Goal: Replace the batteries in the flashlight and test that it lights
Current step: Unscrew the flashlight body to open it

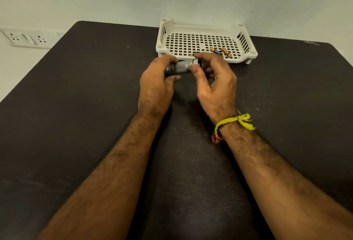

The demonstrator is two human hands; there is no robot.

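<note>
Here, one flashlight [182, 67] in two hands, left hand [158, 79], right hand [214, 79], one tray [172, 27].

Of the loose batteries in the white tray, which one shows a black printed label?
The middle battery in the white tray: its body is black with lettering. The battery to its right looks copper all over.

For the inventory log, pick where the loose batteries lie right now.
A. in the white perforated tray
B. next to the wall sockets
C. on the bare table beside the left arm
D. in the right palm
A: the batteries lie in the white tray, behind both hands holding the flashlight.
</note>
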